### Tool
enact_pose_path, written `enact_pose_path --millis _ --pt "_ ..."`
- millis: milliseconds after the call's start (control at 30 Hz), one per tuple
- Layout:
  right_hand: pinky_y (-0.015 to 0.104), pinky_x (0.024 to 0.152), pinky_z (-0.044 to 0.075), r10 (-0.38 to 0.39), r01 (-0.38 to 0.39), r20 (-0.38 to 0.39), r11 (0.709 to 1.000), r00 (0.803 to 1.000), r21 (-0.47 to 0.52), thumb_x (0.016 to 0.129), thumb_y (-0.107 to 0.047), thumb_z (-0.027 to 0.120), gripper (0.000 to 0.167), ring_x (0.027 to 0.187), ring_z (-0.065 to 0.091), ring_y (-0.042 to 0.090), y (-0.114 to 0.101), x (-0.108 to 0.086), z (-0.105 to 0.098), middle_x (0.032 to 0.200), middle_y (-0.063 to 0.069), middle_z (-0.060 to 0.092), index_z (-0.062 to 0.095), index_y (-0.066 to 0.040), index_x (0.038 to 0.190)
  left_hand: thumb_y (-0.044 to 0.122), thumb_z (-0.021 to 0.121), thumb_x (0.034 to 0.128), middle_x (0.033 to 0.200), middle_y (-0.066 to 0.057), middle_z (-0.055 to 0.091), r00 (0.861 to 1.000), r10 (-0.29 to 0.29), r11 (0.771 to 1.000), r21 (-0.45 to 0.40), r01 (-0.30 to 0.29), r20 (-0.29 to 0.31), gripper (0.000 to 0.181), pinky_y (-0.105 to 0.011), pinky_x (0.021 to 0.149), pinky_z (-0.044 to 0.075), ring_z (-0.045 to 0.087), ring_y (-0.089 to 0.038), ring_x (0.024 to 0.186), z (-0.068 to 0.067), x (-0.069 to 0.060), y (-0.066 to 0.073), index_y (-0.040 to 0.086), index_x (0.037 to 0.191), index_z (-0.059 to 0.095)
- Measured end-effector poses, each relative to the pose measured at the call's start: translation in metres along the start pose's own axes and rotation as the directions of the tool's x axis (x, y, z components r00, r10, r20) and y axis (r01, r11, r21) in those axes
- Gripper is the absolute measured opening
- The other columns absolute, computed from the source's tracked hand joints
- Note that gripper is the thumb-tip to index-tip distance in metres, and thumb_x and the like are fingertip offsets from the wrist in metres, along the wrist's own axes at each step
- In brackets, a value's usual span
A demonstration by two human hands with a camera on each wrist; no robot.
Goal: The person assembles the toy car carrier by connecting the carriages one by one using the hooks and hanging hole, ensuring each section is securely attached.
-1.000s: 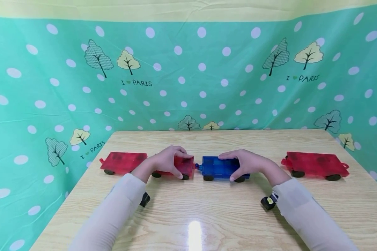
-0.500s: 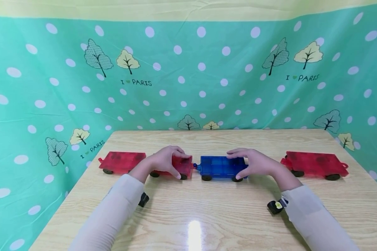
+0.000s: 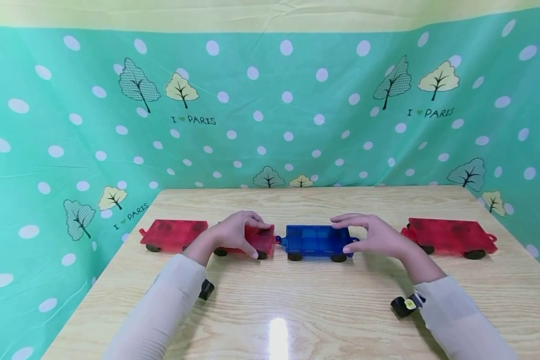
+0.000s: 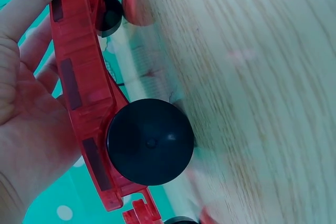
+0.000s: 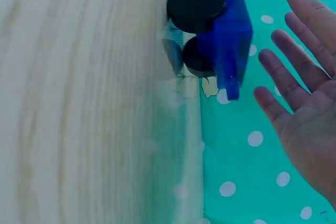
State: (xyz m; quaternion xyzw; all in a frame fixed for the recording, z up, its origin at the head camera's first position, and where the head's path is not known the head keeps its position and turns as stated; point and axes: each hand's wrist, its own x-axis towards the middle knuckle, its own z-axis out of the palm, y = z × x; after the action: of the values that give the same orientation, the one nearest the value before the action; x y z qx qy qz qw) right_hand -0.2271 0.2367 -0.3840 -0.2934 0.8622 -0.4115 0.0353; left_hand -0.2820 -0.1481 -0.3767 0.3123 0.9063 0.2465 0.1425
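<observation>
My left hand (image 3: 232, 232) grips a translucent red toy train car (image 3: 266, 241) near the middle of the table. In the left wrist view, the thumb lies along that car's side (image 4: 79, 72), and other fingers show behind it. A blue toy train car (image 3: 314, 240) stands to its right, and their couplings (image 3: 278, 240) meet. My right hand (image 3: 379, 239) is spread just off the blue car's right end. The right wrist view shows its palm and fingers (image 5: 302, 72) apart from the blue car (image 5: 233, 30), holding nothing.
Another red car (image 3: 174, 235) stands left of the held one; my hand hides where their ends come together. A further red car (image 3: 450, 237) sits apart at the right. The wooden table (image 3: 297, 305) backs onto a green dotted cloth (image 3: 234, 165).
My right hand has let go of the blue car and drawn off to the right. The left hand still holds its red car, and the cars have hardly moved.
</observation>
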Motion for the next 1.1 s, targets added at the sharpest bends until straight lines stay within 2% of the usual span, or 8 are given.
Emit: enact_pose_path --millis 333,600,733,833,967,1033,1100 --pt "0.052 0.094 0.048 -0.022 0.022 -0.079 1.0 0.997 -0.009 0.081 -0.014 0.08 0.045 0.13 0.045 0.029 -0.001 -0.016 -0.009 0.135 0.002 0.057 0.067 -0.008 0.124 0.029 0.092 0.0661 0.133 -0.001 0.053 1.0 0.016 1.0 -0.007 -0.016 -0.004 0.074 -0.038 0.098 0.045 0.041 -0.025 0.128 0.0 -0.002 0.0 0.022 0.134 0.062" --pt "0.061 0.092 0.044 -0.036 0.029 -0.099 0.997 0.994 -0.071 0.081 -0.015 0.081 0.046 0.129 0.046 0.029 -0.003 -0.028 -0.013 0.134 0.001 0.058 0.067 -0.01 0.124 0.027 0.093 0.0652 0.132 -0.003 0.054 0.999 0.039 0.999 0.007 -0.039 -0.016 0.073 -0.041 0.101 0.042 0.044 -0.025 0.126 0.0 -0.002 -0.002 0.018 0.132 0.064" --pt "0.062 0.092 0.044 -0.025 0.016 -0.127 0.997 0.992 -0.071 0.081 -0.016 0.081 0.046 0.129 0.046 0.018 -0.002 -0.034 -0.016 0.135 -0.002 0.057 0.067 -0.017 0.125 0.027 0.092 0.0655 0.132 -0.003 0.054 0.999 0.033 0.999 0.004 -0.033 -0.016 0.073 -0.041 0.101 0.042 0.043 -0.025 0.127 0.0 -0.003 -0.002 0.018 0.132 0.063" --pt "0.054 0.093 0.046 -0.008 -0.002 -0.151 0.998 0.989 -0.067 0.082 -0.017 0.08 0.046 0.128 0.044 0.005 -0.001 -0.04 -0.019 0.136 -0.004 0.056 0.066 -0.024 0.125 0.027 0.092 0.0659 0.134 -0.003 0.053 1.0 0.026 1.0 0.008 -0.026 -0.016 0.073 -0.041 0.101 0.042 0.042 -0.026 0.128 0.0 -0.003 -0.001 0.019 0.133 0.063" --pt "0.028 0.093 0.046 -0.032 0.023 -0.182 0.999 0.983 -0.047 0.081 -0.011 0.08 0.049 0.125 0.043 -0.001 0.0 -0.048 -0.026 0.135 -0.001 0.056 0.066 -0.021 0.126 0.028 0.092 0.0665 0.135 -0.003 0.052 1.0 0.021 1.0 0.01 -0.021 -0.013 0.073 -0.042 0.101 0.042 0.04 -0.027 0.13 0.0 -0.002 -0.001 0.02 0.133 0.062" --pt "0.032 0.092 0.047 -0.037 0.03 -0.196 0.999 0.98 -0.04 0.081 -0.007 0.08 0.049 0.125 0.044 -0.002 -0.002 -0.051 -0.03 0.135 0.001 0.056 0.066 -0.018 0.126 0.028 0.092 0.0666 0.135 -0.003 0.052 1.0 0.023 1.0 0.008 -0.023 -0.013 0.073 -0.042 0.101 0.043 0.04 -0.027 0.13 0.001 -0.002 -0.001 0.02 0.133 0.062" --pt "0.031 0.091 0.046 -0.039 0.029 -0.214 0.998 0.976 -0.05 0.08 -0.007 0.08 0.049 0.124 0.044 -0.002 -0.003 -0.054 -0.033 0.134 0.002 0.057 0.066 -0.017 0.126 0.028 0.092 0.0666 0.135 -0.003 0.052 1.0 0.025 1.0 0.008 -0.025 -0.014 0.073 -0.042 0.101 0.042 0.04 -0.027 0.13 0.001 -0.002 -0.002 0.02 0.133 0.062"
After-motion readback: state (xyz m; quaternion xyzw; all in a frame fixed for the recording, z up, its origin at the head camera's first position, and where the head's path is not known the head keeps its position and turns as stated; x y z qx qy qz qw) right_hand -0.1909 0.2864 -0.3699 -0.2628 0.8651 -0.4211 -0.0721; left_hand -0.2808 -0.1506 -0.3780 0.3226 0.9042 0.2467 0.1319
